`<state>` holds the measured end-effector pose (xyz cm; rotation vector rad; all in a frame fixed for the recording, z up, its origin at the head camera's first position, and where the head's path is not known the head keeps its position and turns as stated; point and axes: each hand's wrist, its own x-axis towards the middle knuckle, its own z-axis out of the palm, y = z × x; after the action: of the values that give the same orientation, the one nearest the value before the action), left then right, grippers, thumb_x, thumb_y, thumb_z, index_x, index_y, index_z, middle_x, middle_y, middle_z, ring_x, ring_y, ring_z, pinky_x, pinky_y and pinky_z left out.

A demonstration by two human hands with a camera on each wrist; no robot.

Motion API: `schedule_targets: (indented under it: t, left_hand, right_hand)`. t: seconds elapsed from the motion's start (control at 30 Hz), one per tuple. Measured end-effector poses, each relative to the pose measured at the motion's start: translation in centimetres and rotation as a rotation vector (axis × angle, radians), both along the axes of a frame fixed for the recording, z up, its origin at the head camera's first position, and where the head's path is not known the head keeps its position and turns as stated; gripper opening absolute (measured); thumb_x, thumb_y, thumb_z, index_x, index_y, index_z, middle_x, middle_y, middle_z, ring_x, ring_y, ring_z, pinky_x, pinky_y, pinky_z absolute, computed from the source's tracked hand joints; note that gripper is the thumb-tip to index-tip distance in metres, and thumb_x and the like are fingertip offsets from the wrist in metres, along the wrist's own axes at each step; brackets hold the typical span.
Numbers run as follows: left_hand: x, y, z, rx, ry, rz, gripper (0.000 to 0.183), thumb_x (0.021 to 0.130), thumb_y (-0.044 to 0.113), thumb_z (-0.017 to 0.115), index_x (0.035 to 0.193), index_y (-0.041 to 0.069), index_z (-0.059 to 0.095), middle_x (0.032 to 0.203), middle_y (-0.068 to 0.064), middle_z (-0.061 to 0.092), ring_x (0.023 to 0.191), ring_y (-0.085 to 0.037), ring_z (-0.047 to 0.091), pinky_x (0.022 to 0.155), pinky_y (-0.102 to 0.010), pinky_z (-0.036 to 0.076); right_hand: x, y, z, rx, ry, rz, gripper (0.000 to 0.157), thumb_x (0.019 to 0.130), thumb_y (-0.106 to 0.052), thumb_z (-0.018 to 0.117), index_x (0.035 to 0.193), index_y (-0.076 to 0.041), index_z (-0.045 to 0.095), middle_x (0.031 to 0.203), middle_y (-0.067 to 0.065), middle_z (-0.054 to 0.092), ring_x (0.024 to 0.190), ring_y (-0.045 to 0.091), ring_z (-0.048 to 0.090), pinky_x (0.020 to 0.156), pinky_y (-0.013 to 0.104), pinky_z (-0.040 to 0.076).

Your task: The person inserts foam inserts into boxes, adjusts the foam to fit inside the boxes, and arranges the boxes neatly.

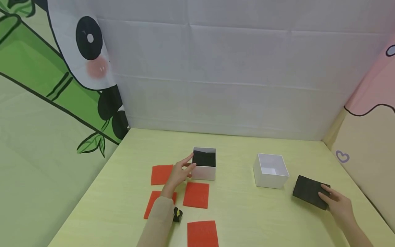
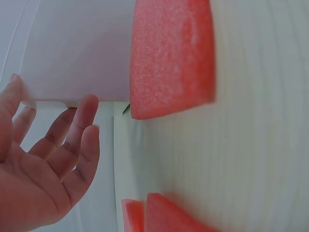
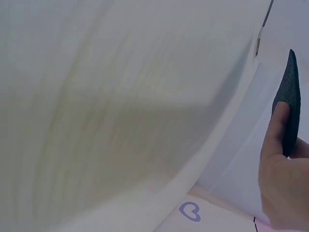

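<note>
My left hand [image 1: 180, 173] touches the left side of a white box [image 1: 203, 174], its fingers extended along the wall and rim. Inside that box lies a black piece [image 1: 204, 159], close to the rim. In the left wrist view the fingertips [image 2: 88, 104] rest at the box's edge. Over on the right, my right hand [image 1: 339, 206] pinches a black square piece [image 1: 308, 191] by its near right corner, tilted above the table. The right wrist view shows this soft-looking piece [image 3: 291, 92] nearly edge-on. A second white box [image 1: 271, 180] stands open-topped to its left.
Several red square pieces lie around the left forearm: one behind it [image 1: 160, 174], one partly under it [image 1: 151, 204], one before the left box [image 1: 196, 195], another at the near edge [image 1: 202, 234]. White cloth [image 1: 234, 85] hangs behind the table [image 1: 240, 219].
</note>
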<state>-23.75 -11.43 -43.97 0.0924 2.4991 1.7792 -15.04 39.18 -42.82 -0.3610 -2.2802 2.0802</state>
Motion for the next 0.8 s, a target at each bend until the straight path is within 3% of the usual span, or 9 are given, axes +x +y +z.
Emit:
schedule_targets:
  t: [0.03, 0.43, 0.8]
  left_hand:
    - [0.0, 0.0, 0.0, 0.002, 0.0, 0.0, 0.056, 0.085, 0.032, 0.06, 0.136, 0.029, 0.038, 0.108, -0.015, 0.056, 0.063, -0.028, 0.061, 0.046, -0.025, 0.037]
    - [0.0, 0.1, 0.0, -0.011, -0.003, 0.007, 0.057, 0.085, 0.034, 0.06, 0.137, 0.028, 0.038, 0.11, -0.016, 0.055, 0.063, -0.028, 0.061, 0.047, -0.025, 0.038]
    - [0.1, 0.3, 0.2, -0.024, -0.007, 0.014, 0.055, 0.086, 0.031, 0.059, 0.137, 0.028, 0.038, 0.11, -0.016, 0.055, 0.064, -0.028, 0.061, 0.049, -0.026, 0.039]
  right_hand:
    - [0.1, -0.1, 0.0, -0.027, 0.009, -0.001, 0.025, 0.075, -0.02, 0.073, 0.085, -0.041, 0.062, 0.079, -0.026, 0.054, 0.07, -0.004, 0.058, 0.063, 0.017, 0.048]
    - [1.5, -1.7, 0.1, -0.159, 0.05, 0.049, 0.04, 0.082, 0.003, 0.06, 0.088, -0.035, 0.068, 0.078, -0.011, 0.063, 0.07, 0.004, 0.061, 0.061, 0.019, 0.049]
    - [1.9, -3.3, -0.1, -0.229, 0.051, 0.136, 0.04, 0.084, 0.005, 0.057, 0.092, -0.032, 0.068, 0.083, -0.008, 0.066, 0.073, 0.01, 0.063, 0.062, 0.022, 0.049]
